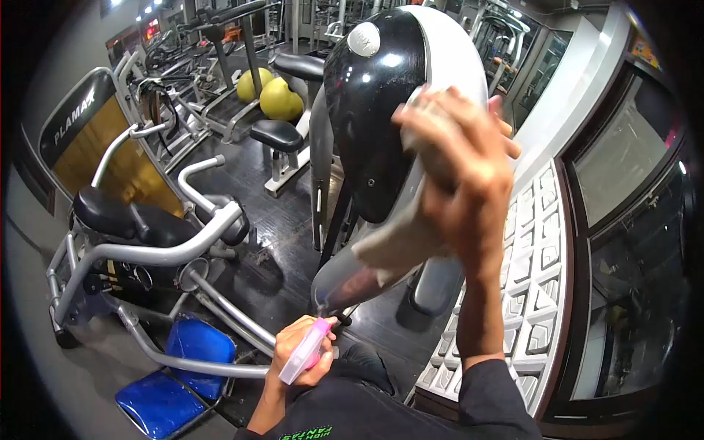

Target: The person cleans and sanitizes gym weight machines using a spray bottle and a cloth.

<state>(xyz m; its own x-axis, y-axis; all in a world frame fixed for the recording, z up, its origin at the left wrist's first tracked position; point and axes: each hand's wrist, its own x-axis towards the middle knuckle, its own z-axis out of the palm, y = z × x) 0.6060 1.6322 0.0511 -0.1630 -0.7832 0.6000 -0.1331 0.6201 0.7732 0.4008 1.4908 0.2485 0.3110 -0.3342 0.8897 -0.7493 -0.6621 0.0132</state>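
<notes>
A pink and clear spray bottle [306,350] is in my left hand [299,345], low at the centre, with the fingers wrapped round it. Raised at the right, my right hand [466,165] is blurred by motion in front of a gym machine's black and white cover [378,110]. A light cloth [400,238] hangs beneath my right hand, its upper part hidden by the fingers. Behind the cloth the machine's pale lower frame [345,282] slants down toward my left hand.
A grey-framed machine [154,253] with black pads stands at left, beside a blue chair [161,403]. Yellow balls [280,100] and a black seat [276,135] are farther back. A white patterned wall panel [532,293] runs along the right, beside dark-framed windows.
</notes>
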